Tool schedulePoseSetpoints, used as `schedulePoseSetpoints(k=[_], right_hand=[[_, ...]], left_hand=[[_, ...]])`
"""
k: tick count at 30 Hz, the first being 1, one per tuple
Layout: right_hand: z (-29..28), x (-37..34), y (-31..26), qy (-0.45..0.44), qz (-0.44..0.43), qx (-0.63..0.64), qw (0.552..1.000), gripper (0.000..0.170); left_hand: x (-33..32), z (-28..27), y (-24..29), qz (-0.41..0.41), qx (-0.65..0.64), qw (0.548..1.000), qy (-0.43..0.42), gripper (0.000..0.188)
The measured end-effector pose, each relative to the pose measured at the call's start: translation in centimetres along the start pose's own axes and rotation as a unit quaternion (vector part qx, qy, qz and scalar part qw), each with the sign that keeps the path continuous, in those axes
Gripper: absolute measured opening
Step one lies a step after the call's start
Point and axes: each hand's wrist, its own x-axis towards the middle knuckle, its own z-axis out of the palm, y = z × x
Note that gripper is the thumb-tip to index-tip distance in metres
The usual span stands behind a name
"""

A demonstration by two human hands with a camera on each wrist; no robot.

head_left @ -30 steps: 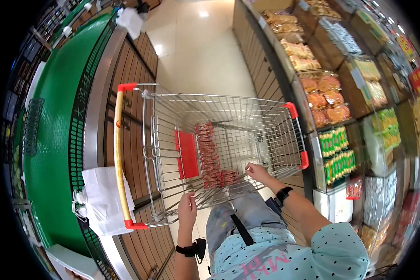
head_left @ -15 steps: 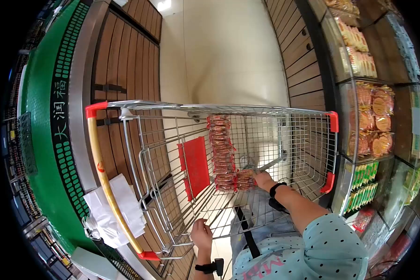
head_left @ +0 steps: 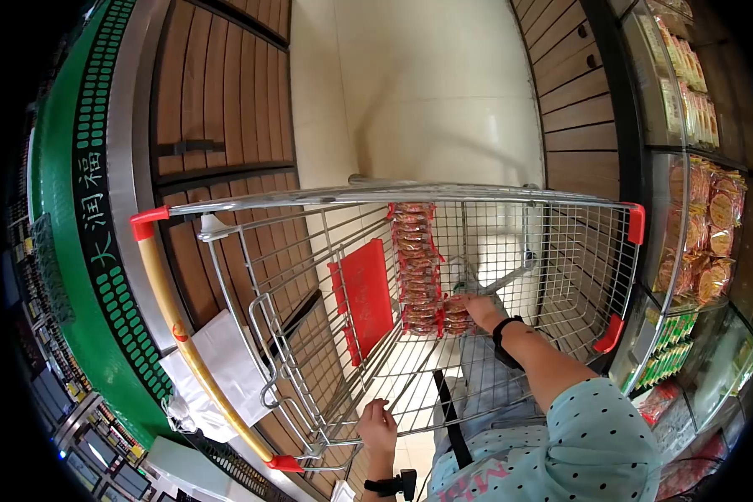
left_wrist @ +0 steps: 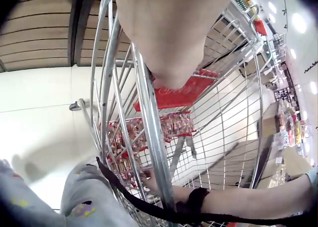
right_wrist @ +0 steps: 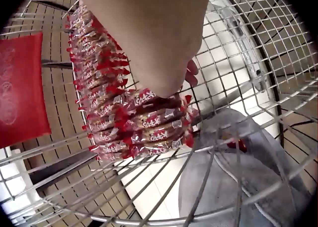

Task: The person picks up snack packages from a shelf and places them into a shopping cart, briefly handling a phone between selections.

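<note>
Fingers [right_wrist: 192, 78] of the right hand [head_left: 484, 313] are bent at the short row [head_left: 458, 318]; two fingertips show close together past the palm, and the rest are hidden. Whether they pinch a pack cannot be told. The left hand [head_left: 378, 428], lower centre of the head view, has loosely curled fingers with nothing seen in them; it lies beside the near rail [left_wrist: 153, 117], and contact with the metal cannot be confirmed.

Location of packs: inside the cart [head_left: 393, 199], centre of the head view. The short row abuts the lower right side of the long row [head_left: 417, 263]. Left of both is the red panel [head_left: 366, 305]; the handle [head_left: 161, 280] is at the left, above a white bag [head_left: 234, 360].

Risk, as judged: the short row appears to have no support on its right side beyond the hand. A sideways push, or a fingertip catching a crimped end, could tip its packs over the mesh. Slick wrappers could let neighbouring packs slide out of line. A jolt to the cart, or the right forearm [head_left: 540, 360] knocking the near rail, could have the same effect.

Orientation: each pack's long axis runs roughly across the head view, red crimped ends pointing left and right. The long row itself runs from upper centre down towards the body, nearly square to its packs.
</note>
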Motion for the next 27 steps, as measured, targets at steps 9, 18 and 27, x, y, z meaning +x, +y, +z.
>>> schedulePoseSetpoints(k=[9, 18, 27], right_hand=[[-2.9, -2.4, 1.3, 0.008, 0.024, 0.099, 0.995, 0.025], [-3.3, -7.4, 1.2, 0.111, 0.020, 0.275, 0.955, 0.021], [-5.5, -18.9, -11.0, 0.175, -0.114, 0.677, 0.705, 0.016]], left_hand=[[-0.4, -0.9, 0.7, 0.032, 0.020, 0.999, 0.013, 0.015], [-1.7, -0.5, -0.3, 0.119, 0.012, 0.992, 0.042, 0.009], [-2.9, -0.1, -3.1, 0.239, -0.153, 0.959, -0.006, 0.013]])
